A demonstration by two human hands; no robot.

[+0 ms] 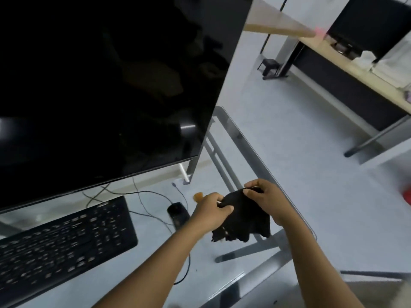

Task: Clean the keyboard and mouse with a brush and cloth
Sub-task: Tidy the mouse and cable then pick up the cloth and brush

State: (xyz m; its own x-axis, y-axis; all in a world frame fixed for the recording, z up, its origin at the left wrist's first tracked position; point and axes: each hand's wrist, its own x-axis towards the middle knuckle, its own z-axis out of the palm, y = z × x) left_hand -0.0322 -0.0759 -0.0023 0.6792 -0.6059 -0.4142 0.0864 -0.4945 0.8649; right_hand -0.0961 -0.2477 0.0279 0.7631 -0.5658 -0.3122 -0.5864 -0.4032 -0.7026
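Both hands, left [211, 213] and right [266, 203], pinch the cloth [242, 218] above the table [111, 283] edge, right of the mouse [178, 213]. Keyboard [64, 241] lies untouched; wiping seemingly not begun.

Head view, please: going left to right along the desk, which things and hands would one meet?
keyboard → mouse → left hand → cloth gripped by both hands → right hand
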